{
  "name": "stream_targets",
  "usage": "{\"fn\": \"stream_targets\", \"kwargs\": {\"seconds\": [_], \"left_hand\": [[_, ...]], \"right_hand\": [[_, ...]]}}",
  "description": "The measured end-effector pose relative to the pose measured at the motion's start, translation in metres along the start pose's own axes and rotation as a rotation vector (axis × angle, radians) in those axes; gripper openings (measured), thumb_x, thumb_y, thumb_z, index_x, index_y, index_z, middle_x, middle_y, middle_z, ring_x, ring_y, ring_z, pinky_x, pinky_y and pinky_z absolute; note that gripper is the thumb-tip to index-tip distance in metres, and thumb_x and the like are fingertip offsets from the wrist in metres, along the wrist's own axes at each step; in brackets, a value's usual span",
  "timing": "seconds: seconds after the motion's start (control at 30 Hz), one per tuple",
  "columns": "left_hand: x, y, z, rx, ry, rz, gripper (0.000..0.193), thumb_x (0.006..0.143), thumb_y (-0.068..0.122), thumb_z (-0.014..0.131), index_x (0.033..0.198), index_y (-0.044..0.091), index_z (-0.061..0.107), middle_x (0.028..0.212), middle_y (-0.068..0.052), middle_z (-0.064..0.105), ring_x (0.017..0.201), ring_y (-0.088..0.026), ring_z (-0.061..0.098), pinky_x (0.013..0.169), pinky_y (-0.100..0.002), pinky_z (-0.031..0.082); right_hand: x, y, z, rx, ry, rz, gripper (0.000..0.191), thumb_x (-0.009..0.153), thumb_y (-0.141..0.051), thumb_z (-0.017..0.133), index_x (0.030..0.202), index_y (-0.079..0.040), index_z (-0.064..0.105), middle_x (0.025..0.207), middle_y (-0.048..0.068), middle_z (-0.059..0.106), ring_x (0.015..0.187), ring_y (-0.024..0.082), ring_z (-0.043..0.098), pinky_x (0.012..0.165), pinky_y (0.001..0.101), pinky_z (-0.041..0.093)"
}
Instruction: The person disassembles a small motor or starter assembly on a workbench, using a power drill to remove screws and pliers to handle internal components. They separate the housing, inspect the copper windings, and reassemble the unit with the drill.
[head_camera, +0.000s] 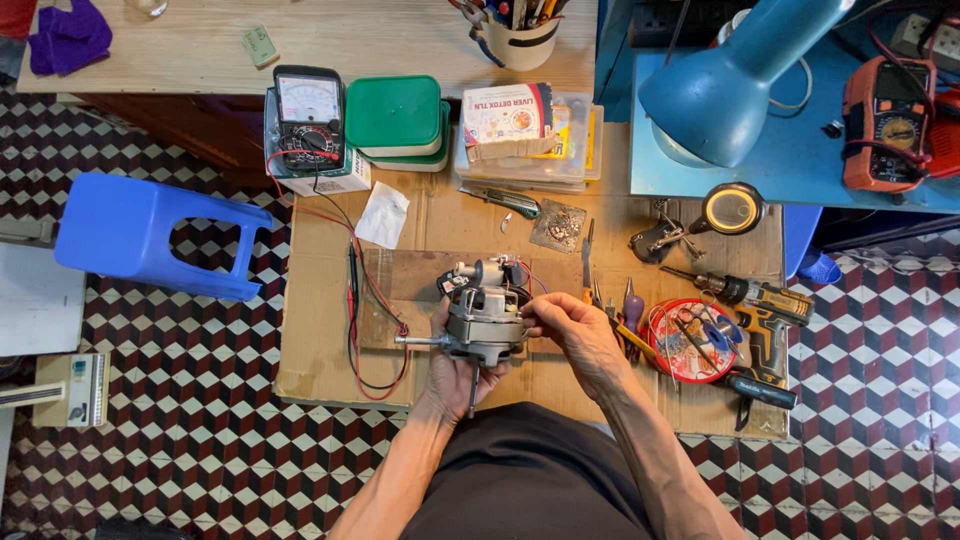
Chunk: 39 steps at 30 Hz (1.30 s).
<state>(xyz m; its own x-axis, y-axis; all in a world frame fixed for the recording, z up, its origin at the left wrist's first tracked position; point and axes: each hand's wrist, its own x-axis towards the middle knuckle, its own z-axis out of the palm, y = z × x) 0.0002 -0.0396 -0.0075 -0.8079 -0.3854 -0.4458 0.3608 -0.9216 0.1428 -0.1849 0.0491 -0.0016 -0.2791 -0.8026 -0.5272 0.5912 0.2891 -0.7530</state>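
Got the grey fan motor (486, 318) cupped from below in my left hand (452, 372), fingers wrapped round it. Shaft pokes out left, wires on top. My right hand (575, 335) fingertips are pinched closed on its right edge.

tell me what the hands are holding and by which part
The left hand grips the grey fan motor from below, by its housing; the right hand pinches its right edge.

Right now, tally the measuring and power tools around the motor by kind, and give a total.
Analog multimeter, black, on a white box: 1
Digital multimeter, orange, on the blue table: 1
Cordless drill, yellow and black: 1
Magnifying glass: 1
Total: 4
Both hands, left hand and right hand, grip the grey motor.
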Motion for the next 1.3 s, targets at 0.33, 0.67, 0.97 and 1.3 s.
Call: {"fn": "stream_targets", "kwargs": {"seconds": [0.33, 0.67, 0.97, 1.3], "left_hand": [[0.001, -0.002, -0.002, 0.1, 0.162, 0.018, 0.078, 0.085, 0.073, 0.061, 0.126, 0.006, 0.063, 0.105, -0.01, 0.073, 0.085, -0.022, 0.074, 0.061, -0.029, 0.06], [0.002, 0.0, -0.003, 0.084, 0.154, 0.003, 0.077, 0.085, 0.073, 0.064, 0.125, 0.006, 0.065, 0.105, -0.01, 0.073, 0.084, -0.021, 0.074, 0.062, -0.028, 0.06], [0.001, 0.001, 0.001, 0.104, 0.182, 0.005, 0.078, 0.084, 0.074, 0.063, 0.123, 0.007, 0.065, 0.102, -0.009, 0.073, 0.082, -0.02, 0.074, 0.059, -0.029, 0.058], [0.001, 0.003, 0.001, 0.097, 0.139, -0.001, 0.073, 0.088, 0.071, 0.063, 0.122, 0.006, 0.067, 0.099, -0.009, 0.072, 0.075, -0.017, 0.07, 0.056, -0.029, 0.056]], "right_hand": [[0.004, -0.001, 0.002, -0.109, 0.008, -0.011, 0.023, 0.089, -0.022, 0.078, 0.098, -0.001, 0.074, 0.088, 0.002, 0.07, 0.08, 0.009, 0.06, 0.075, 0.0248, 0.05], [0.003, -0.002, 0.005, -0.215, 0.049, -0.084, 0.022, 0.095, -0.023, 0.071, 0.101, -0.002, 0.075, 0.082, 0.0, 0.068, 0.075, 0.008, 0.057, 0.071, 0.0238, 0.048], [0.003, 0.002, 0.01, -0.182, 0.096, -0.013, 0.022, 0.094, -0.023, 0.074, 0.099, -0.001, 0.073, 0.079, -0.001, 0.066, 0.069, 0.007, 0.056, 0.064, 0.0228, 0.046], [0.007, 0.008, 0.017, -0.097, 0.158, -0.056, 0.021, 0.093, -0.023, 0.074, 0.097, -0.002, 0.074, 0.076, -0.001, 0.064, 0.068, 0.007, 0.054, 0.062, 0.0225, 0.044]]}}
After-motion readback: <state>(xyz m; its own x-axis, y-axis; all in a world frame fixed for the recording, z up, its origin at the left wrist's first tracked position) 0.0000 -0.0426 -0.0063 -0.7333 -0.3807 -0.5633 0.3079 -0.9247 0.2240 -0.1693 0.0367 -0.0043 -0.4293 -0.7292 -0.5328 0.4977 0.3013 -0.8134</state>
